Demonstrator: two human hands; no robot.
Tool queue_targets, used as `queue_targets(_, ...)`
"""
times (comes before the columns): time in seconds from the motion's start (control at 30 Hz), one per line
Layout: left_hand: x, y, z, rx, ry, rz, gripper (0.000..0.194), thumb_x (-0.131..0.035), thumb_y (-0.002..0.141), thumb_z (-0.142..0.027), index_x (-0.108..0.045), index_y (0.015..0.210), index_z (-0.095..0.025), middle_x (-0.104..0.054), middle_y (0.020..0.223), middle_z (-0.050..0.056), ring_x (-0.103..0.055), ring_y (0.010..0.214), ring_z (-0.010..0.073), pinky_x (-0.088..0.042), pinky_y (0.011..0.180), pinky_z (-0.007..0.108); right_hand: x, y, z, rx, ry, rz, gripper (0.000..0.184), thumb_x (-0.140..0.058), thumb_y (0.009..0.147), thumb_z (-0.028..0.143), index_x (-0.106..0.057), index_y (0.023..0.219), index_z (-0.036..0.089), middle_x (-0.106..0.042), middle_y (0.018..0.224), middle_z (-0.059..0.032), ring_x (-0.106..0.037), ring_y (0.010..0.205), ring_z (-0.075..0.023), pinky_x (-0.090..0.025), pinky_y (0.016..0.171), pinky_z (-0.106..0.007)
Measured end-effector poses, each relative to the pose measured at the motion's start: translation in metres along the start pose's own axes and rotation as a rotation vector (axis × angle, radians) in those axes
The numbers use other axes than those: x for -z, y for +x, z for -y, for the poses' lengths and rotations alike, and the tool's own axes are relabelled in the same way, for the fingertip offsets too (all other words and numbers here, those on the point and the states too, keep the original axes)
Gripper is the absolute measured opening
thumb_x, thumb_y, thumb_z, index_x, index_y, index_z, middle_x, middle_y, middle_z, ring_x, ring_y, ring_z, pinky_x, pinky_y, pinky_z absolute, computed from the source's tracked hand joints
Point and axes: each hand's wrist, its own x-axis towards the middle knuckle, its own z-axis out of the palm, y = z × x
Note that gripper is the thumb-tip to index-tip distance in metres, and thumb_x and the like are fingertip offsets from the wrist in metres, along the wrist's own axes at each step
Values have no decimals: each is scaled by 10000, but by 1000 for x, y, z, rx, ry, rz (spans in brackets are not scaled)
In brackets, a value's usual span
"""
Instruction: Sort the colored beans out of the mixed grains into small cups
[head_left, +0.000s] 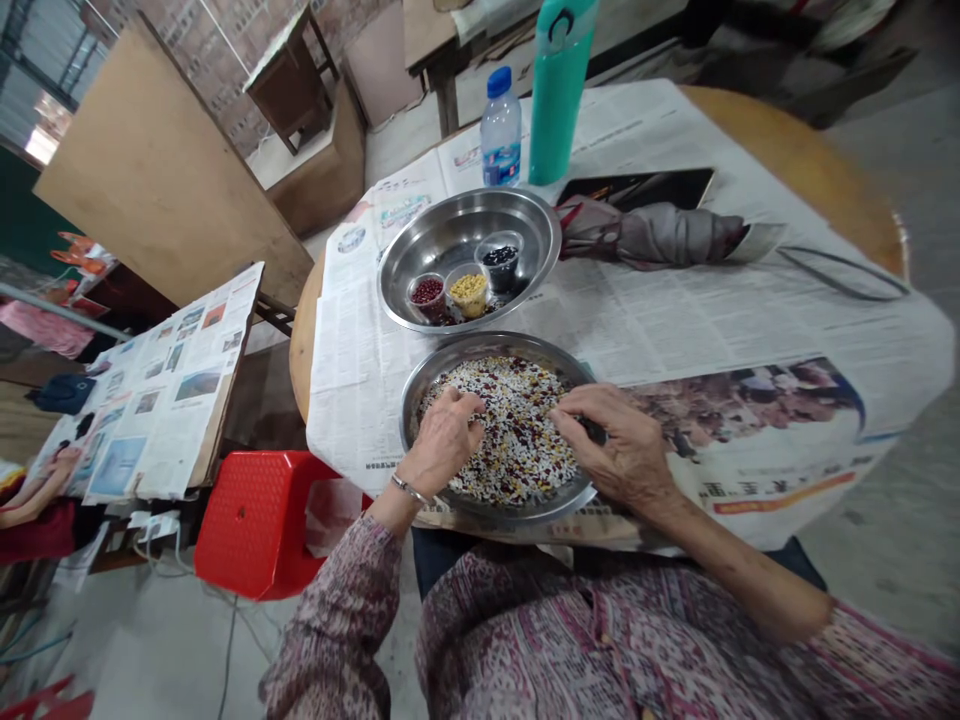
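Note:
A steel bowl (420, 375) in front of me holds a spread of mixed grains and beans (517, 440), white, dark red and yellow. My left hand (448, 432) is over the bowl's left side with its fingers curled into a pinch. At the right rim is my right hand (619, 440), thumb and fingertips pressed together above the mix. Whatever either hand pinches is too small to see. Behind stands a second steel bowl (427, 235) with three clear cups: red beans (427, 292), yellow beans (468, 291) and black beans (501, 264).
Newspaper (637, 310) covers the round table. At the back stand a water bottle (501, 130) and a teal bottle (559, 100), near a dark phone (675, 187) and a folded umbrella (652, 235). A red stool (255, 520) is on the left; another person's arm (45, 480) rests by a second table.

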Motion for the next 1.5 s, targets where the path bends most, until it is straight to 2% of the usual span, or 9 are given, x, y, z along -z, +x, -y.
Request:
queue_targets(0.23, 1, 13, -7, -14, -117, -22, 130, -636, 808, -60, -706, 830, -167, -706, 852, 34, -661, 887, 176, -519, 934, 326, 0, 0, 1, -12, -3, 2, 116, -630, 882, 173, -630, 814, 268, -685, 767, -16, -643, 751, -221, -528, 747, -403)
queue_targets(0.53, 11, -57, -18, -23, -42, 175, 135, -558, 938, -154, -687, 946, -194, -672, 991, 37, -644, 936, 176, -522, 876, 303, 0, 0, 0, 4, -10, 2, 113, -623, 880, 157, -628, 823, 254, -681, 769, -15, -633, 758, -202, -524, 752, -382)
queue_targets(0.63, 16, -66, -11, 9, -92, 89, 121, -559, 977, -236, -668, 937, -205, -662, 995, 26, -639, 938, 164, -517, 888, 296, 0, -1, -2, 24, -20, 0, 108, -626, 882, 153, -630, 837, 251, -681, 777, -17, -635, 760, -200, -524, 758, -378)
queue_targets(0.8, 10, -50, 6, 60, -115, -144, 90, -619, 936, -200, -636, 1024, -195, -618, 1045, 49, -615, 1016, 183, -516, 964, 344, -1, -2, -5, 48, -37, 5, 105, -630, 884, 158, -628, 843, 255, -674, 772, -14, -635, 746, -203, -522, 750, -381)
queue_targets(0.97, -1, -23, 1, -4, -62, -69, 340, -718, 852, -227, -616, 1175, -198, -590, 1158, 77, -579, 1124, 228, -497, 1033, 403, -1, -2, -4, 57, -42, -4, 102, -630, 885, 157, -630, 849, 253, -675, 778, -18, -637, 744, -205, -523, 749, -381)
queue_targets(1.1, -4, -3, -4, 10, -23, 6, 189, -581, 892, -112, -659, 1047, -187, -642, 1027, 63, -616, 1022, 198, -509, 986, 361, 0, -1, -3, 51, -42, 1, 108, -626, 887, 155, -625, 849, 256, -675, 779, -18, -636, 747, -204, -526, 746, -378)
queue_targets(1.33, 0, 27, 1, 122, -159, -106, 141, -634, 816, -79, -720, 880, -171, -719, 851, 24, -664, 841, 162, -527, 865, 294, 0, -1, -3, 39, -43, -2, 108, -621, 892, 168, -622, 833, 258, -670, 770, -20, -633, 741, -207, -525, 742, -383)
queue_targets(1.4, -2, 30, -2, 78, -265, -91, 132, -644, 808, -83, -729, 863, -167, -718, 792, 5, -659, 765, 141, -534, 806, 272, 0, -1, -3, 41, -41, 1, 105, -619, 892, 166, -624, 840, 257, -673, 776, -21, -635, 748, -208, -526, 745, -382)
queue_targets(1.5, -8, 30, -10, -126, -317, -106, 157, -629, 846, -78, -727, 931, -167, -749, 925, 32, -683, 901, 155, -537, 893, 299, 0, -2, -4, 39, -37, 0, 101, -622, 890, 161, -628, 853, 255, -676, 786, -24, -636, 760, -208, -528, 750, -380)
